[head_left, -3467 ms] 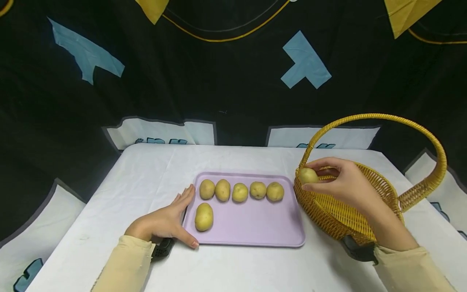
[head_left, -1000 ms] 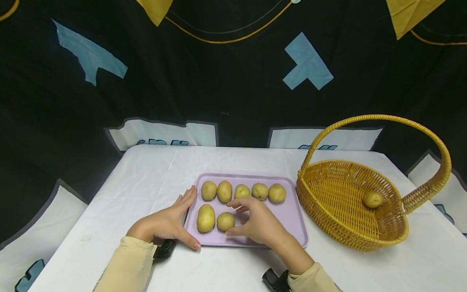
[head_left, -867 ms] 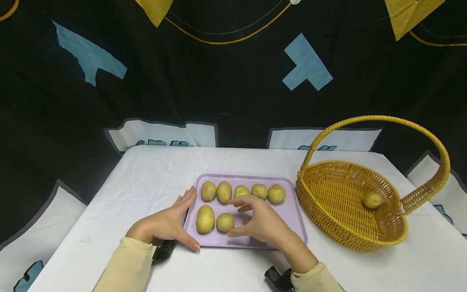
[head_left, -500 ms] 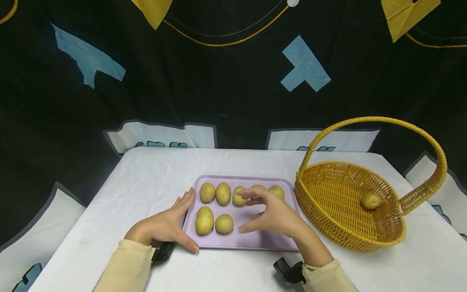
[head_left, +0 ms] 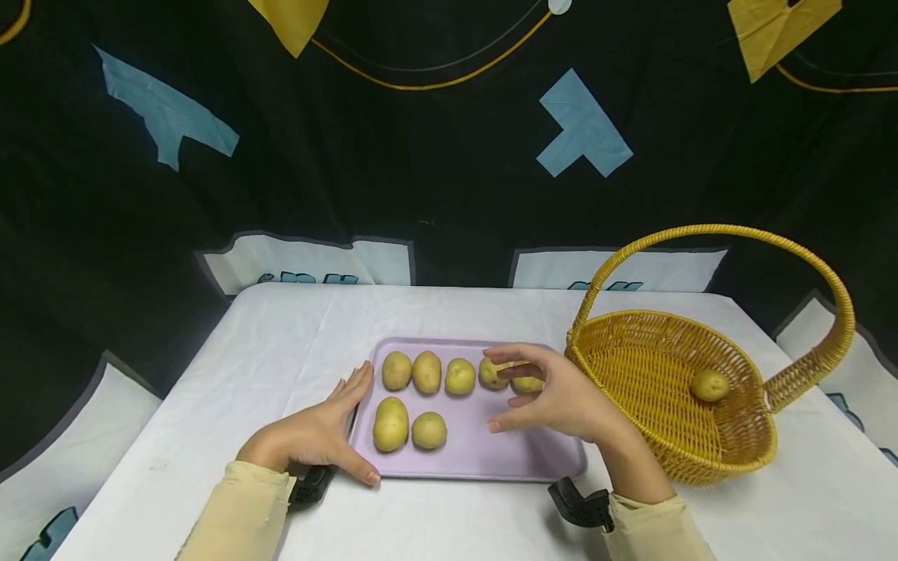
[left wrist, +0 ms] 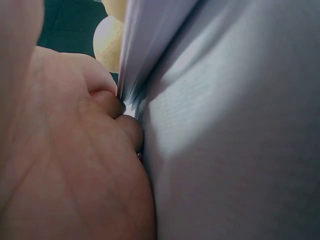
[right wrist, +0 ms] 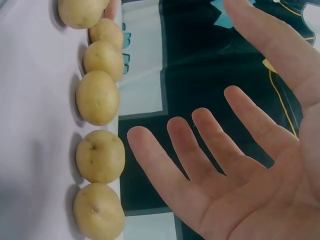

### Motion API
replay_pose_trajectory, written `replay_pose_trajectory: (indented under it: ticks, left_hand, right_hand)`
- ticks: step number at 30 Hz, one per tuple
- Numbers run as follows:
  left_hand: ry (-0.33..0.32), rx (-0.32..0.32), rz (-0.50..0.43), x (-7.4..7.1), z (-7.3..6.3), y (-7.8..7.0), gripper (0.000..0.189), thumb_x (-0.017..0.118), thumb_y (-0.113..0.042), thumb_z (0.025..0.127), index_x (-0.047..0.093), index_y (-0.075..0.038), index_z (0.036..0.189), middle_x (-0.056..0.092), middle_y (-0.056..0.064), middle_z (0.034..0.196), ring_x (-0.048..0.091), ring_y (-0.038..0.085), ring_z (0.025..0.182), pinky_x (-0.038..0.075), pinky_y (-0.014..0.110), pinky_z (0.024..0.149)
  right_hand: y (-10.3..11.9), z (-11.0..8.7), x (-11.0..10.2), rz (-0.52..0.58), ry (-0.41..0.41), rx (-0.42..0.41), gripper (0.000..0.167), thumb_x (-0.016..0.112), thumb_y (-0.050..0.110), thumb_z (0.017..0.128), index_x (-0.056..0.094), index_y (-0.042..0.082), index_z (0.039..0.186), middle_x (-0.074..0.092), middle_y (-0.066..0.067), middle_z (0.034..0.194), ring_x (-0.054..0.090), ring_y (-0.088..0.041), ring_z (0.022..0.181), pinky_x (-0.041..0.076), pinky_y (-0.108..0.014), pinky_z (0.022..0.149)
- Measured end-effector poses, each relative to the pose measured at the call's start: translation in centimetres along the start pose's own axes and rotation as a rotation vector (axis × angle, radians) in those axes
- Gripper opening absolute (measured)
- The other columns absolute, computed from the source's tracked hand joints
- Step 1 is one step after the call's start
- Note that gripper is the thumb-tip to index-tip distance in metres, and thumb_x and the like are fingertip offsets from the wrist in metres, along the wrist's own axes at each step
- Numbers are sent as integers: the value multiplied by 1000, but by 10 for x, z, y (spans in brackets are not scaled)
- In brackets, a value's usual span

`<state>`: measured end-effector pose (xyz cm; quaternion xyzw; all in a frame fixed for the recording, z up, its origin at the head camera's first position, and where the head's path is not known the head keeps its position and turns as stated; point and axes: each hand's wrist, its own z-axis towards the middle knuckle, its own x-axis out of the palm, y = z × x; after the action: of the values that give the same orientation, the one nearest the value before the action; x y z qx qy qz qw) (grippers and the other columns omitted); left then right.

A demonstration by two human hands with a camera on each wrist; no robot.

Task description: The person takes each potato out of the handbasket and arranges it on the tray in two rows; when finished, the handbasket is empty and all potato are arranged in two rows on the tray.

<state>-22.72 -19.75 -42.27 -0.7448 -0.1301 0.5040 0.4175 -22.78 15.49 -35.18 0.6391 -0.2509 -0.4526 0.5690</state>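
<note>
In the head view my left hand (head_left: 316,432) rests at the left side of a lilac tray (head_left: 491,452), fingers spread along the rim and thumb at its near corner. The left wrist view shows curved fingers against the tray's edge (left wrist: 150,45). Over the right part of the tray hovers my right hand (head_left: 571,397), holding nothing, its fingers apart from the thumb. It partly covers two potatoes of the back row. Five potatoes' row includes a middle potato (head_left: 460,376); in front lie an oblong potato (head_left: 390,425) and a rounder potato (head_left: 429,431).
A wicker basket (head_left: 631,354) with a tall arched handle (head_left: 737,230) stands right of the tray. One potato (head_left: 710,385) lies inside it. White cloth (head_left: 449,518) covers the table, and a dark curtain (head_left: 435,179) hangs behind.
The right hand brought a potato from the basket to the front row and let it go. It then moved up and right toward the basket. The left hand stayed at the tray.
</note>
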Motion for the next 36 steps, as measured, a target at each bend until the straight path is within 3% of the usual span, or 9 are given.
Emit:
replay_pose_trajectory:
  ticks: [16,27,36]
  left_hand:
    - [5,-2,-2,2,-1,-1,153,100,-41,54,-3,-2,160,-10,20,166,-13,49,147,-2,65,115]
    - [-1,-1,-3,1,0,0,153,100,-41,53,-2,-2,160,-10,20,166,-13,49,147,-2,65,115]
    - [-4,-7,-7,1,-1,-1,153,100,-40,53,-2,-2,160,-9,19,166,-12,49,147,-2,64,116]
  right_hand:
    - [2,-5,-9,-37,14,12,78,94,7,67,60,7,137,55,-15,141,53,-43,125,54,-41,94]
    - [3,-7,-12,-56,40,8,74,94,7,67,62,8,134,57,-13,138,54,-42,123,55,-39,94]
    - [5,-9,-16,-71,44,16,76,95,7,66,62,8,134,53,-20,140,56,-33,119,56,-35,91]
